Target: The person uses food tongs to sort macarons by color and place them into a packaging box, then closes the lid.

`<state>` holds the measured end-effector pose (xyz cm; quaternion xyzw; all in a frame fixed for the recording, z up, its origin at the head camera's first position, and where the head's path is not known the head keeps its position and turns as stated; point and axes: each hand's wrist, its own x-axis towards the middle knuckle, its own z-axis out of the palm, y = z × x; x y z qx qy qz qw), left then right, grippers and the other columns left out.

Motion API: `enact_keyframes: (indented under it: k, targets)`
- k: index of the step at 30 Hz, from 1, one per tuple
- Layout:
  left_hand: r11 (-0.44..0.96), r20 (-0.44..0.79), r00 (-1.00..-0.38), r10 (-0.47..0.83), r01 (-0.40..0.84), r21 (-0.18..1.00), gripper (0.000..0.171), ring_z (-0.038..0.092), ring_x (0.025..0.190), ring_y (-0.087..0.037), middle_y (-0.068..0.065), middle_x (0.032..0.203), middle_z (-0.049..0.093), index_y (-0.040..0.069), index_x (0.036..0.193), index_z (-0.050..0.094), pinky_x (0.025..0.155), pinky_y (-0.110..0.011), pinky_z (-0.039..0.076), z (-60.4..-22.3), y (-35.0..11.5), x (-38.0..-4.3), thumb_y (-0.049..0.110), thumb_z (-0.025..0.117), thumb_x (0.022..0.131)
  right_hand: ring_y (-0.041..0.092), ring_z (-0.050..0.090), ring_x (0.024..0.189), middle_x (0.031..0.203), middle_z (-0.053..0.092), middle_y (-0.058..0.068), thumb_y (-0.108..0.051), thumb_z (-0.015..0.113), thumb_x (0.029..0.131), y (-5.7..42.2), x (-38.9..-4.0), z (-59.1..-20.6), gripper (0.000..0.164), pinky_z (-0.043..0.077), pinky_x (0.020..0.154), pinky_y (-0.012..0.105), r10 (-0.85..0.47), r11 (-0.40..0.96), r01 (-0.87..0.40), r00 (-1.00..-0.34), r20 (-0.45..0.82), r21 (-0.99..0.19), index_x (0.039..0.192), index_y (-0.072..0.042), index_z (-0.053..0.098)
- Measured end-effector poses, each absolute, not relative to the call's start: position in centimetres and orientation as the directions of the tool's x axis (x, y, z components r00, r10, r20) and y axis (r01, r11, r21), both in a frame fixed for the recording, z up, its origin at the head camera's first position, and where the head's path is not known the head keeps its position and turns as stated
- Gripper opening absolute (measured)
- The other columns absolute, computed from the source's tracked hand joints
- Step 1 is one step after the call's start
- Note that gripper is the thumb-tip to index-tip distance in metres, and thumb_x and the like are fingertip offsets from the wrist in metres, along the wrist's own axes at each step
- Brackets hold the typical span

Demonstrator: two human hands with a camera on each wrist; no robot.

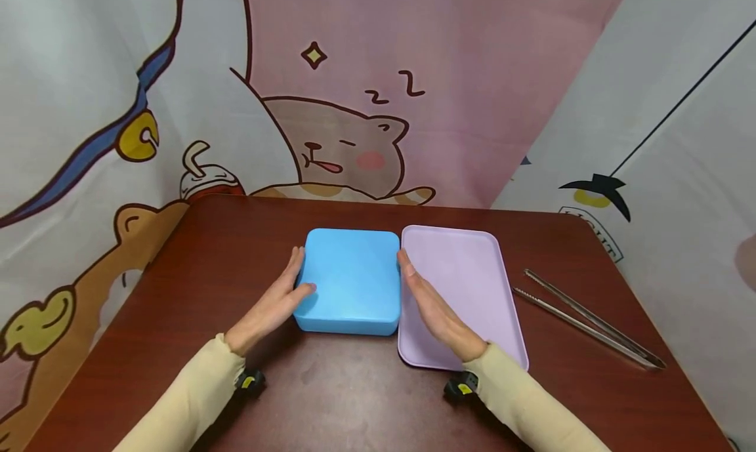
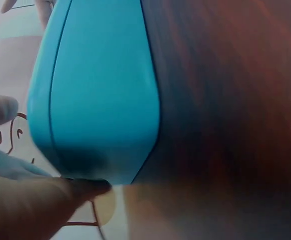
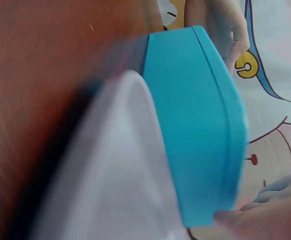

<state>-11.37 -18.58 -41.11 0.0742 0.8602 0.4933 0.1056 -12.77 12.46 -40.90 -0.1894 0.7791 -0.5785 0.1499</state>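
A blue lidded box (image 1: 353, 275) sits on the table between my two hands. My left hand (image 1: 274, 304) is at its left side, fingers extended along that side and the thumb over the edge of the lid. My right hand (image 1: 434, 304) reaches over the tray with straight fingers, its fingertips right at the box's right edge. The left wrist view shows a seam running round the box below the lid (image 2: 48, 95). A shallow lilac tray (image 1: 466, 275) stands directly to the right of the box, partly covered by my right hand and sleeve.
Metal tongs (image 1: 590, 324) lie spread on the right of the brown wooden table (image 1: 348, 399), to the right of the tray. Behind the table hangs a cloth (image 1: 472, 78) printed with cartoon animals. A dark wrist device (image 1: 461, 388) sits at the right cuff.
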Motion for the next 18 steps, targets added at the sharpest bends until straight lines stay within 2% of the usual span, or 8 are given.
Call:
enact_keyframes:
  k: [5,10,14,18]
  targets:
    - [0.613,-0.052,-0.965,0.258,0.122,0.781,0.083,-0.006,0.159,-0.03,-0.004,0.172,-0.017,0.014,0.167,-0.002,0.123,-0.064,0.01,-40.6,-18.8,-12.2,0.044,0.048,0.109,0.018,0.001,0.159,0.173,0.001,-0.004,-0.058,0.032,0.109,13.0,-13.6,-39.5,0.075,0.006,0.126,0.054,-0.436,0.449,-0.197,-0.9,-0.022,-0.872,0.167,-0.014,0.014]
    - [0.762,0.035,-0.952,0.303,0.264,0.591,0.087,-0.008,0.159,-0.032,-0.007,0.173,-0.009,0.007,0.167,0.009,0.123,-0.064,0.009,-40.5,-18.7,-14.1,0.054,0.048,0.106,0.025,-0.002,0.159,0.174,0.0,0.002,-0.061,0.049,0.103,13.0,-15.0,-39.1,0.086,0.011,0.125,0.057,-0.459,0.644,-0.337,-0.888,0.006,-0.687,0.166,-0.01,0.019]
    - [0.849,0.043,-0.938,0.343,0.33,0.412,0.09,-0.007,0.159,-0.033,-0.011,0.174,-0.002,0.006,0.166,0.015,0.122,-0.066,0.008,-41.0,-18.2,-15.7,0.063,0.043,0.104,0.032,0.001,0.159,0.173,0.004,0.013,-0.065,0.051,0.101,12.4,-16.1,-39.6,0.094,0.018,0.124,0.059,-0.504,0.75,-0.442,-0.864,0.007,-0.493,0.164,-0.002,0.021]
    - [0.877,0.018,-0.935,0.353,0.337,0.343,0.092,-0.007,0.159,-0.034,-0.013,0.174,0.0,0.007,0.166,0.016,0.122,-0.067,0.006,-41.3,-17.7,-16.8,0.067,0.041,0.102,0.034,0.004,0.159,0.173,0.002,0.015,-0.07,0.048,0.099,11.8,-16.7,-40.3,0.1,0.021,0.122,0.062,-0.524,0.8,-0.482,-0.851,-0.025,-0.356,0.164,0.0,0.018]
